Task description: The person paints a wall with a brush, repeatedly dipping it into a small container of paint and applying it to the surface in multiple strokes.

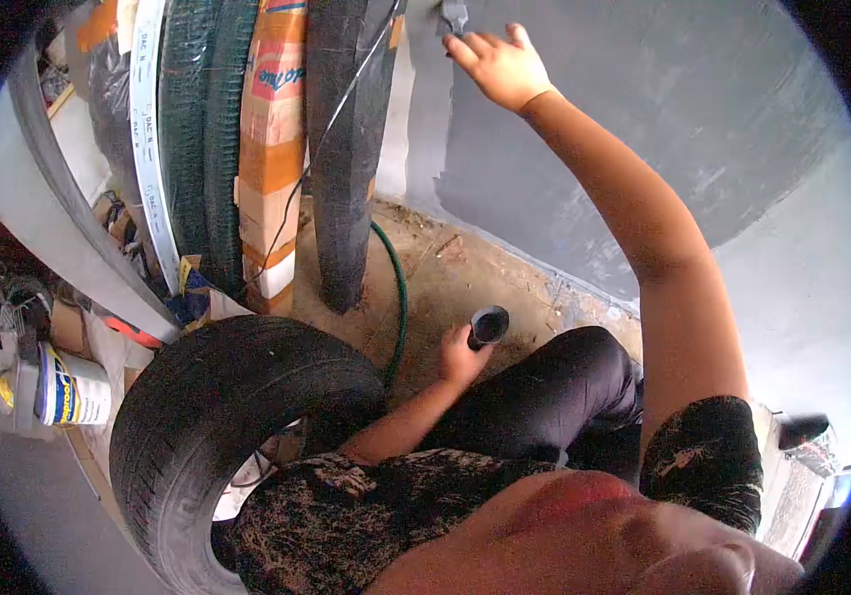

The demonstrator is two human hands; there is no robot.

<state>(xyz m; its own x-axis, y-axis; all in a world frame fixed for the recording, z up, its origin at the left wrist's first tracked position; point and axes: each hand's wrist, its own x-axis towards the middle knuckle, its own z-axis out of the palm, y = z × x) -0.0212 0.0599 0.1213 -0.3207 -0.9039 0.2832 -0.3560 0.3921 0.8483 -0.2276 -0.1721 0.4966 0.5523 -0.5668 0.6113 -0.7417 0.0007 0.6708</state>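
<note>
Near left sits the tyre (207,426), just beyond it the left hand (460,359) is wrapped round a black cup (489,324) low over the dirt floor (445,278), and far up, the right hand (500,64) grips a brush (454,14) against the grey wall (644,99).

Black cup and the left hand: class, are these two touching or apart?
Touching. The head view shows the left hand closed around the black cup, with no gap between them.
</note>
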